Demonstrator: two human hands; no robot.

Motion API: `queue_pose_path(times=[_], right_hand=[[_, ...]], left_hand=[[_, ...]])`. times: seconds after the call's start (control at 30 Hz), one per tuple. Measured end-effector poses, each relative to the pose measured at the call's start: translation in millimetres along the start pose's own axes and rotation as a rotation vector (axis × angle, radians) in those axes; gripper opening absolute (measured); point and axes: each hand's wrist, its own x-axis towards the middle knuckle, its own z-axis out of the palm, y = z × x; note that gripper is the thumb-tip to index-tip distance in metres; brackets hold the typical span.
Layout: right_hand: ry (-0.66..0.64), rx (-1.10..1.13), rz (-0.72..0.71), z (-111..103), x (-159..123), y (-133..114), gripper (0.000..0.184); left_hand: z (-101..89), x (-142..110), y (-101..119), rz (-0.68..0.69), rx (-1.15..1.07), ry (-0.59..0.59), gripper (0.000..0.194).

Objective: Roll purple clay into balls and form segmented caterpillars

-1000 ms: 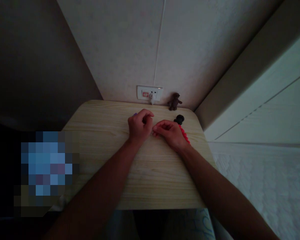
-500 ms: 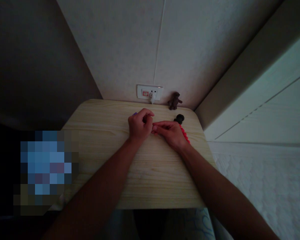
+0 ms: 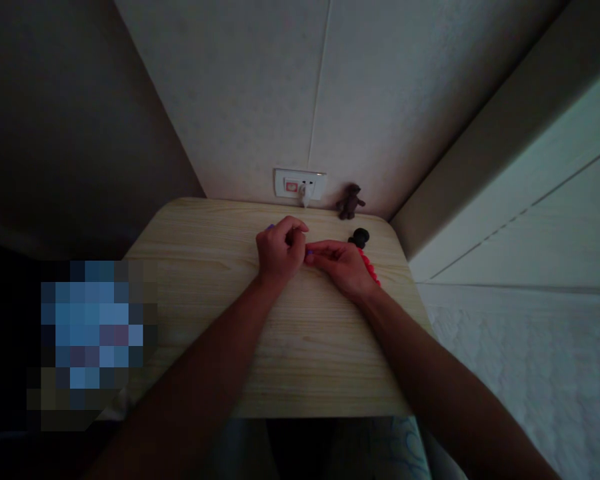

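Observation:
My left hand point(image 3: 281, 248) is closed over the table, its fingers curled; whatever they hold is hidden. Close beside it, my right hand point(image 3: 341, 268) pinches a small purple piece point(image 3: 309, 253) between thumb and fingertips, too small to name exactly. Another bit of purple point(image 3: 270, 227) peeks out behind my left hand. Just right of my right wrist lies a red thing with a bumpy edge point(image 3: 370, 267), partly covered by that hand. A black rounded thing point(image 3: 361, 237) sits right behind it.
The pale wood table point(image 3: 205, 293) stands against the wall. A small brown bear figure point(image 3: 350, 202) is at its back edge, near a wall socket point(image 3: 300, 185) with a white plug in it. A blurred-out blue patch point(image 3: 93, 327) covers the left side.
A purple piece now shows at my right fingertips, where a pinkish-red bit showed before. Both hands have stayed in nearly the same place.

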Motion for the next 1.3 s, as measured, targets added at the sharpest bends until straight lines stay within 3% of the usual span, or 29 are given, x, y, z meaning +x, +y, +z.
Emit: queue_pose_path(times=[0.37, 0.73, 1.13, 1.3], right_hand=[[-0.001, 0.004, -0.072, 2.6, 1.4, -2.4, 0.033], [-0.060, 0.093, -0.016, -2.7, 3.2, 0.9, 0.040], [-0.001, 0.035, -0.032, -1.6, 1.1, 1.3, 0.031], [0.000, -0.094, -0.071, 0.4, -2.1, -5.1, 0.021]], left_hand=[[0.9, -0.4, -1.5, 0.012, -0.018, 0.012, 0.020], [0.4, -1.0, -0.2, -0.033, 0.015, -0.008, 0.020], [0.1, 0.2, -0.3, -0.001, -0.005, 0.004, 0.020], [0.4, 0.6, -0.7, -0.013, 0.002, 0.008, 0.020]])
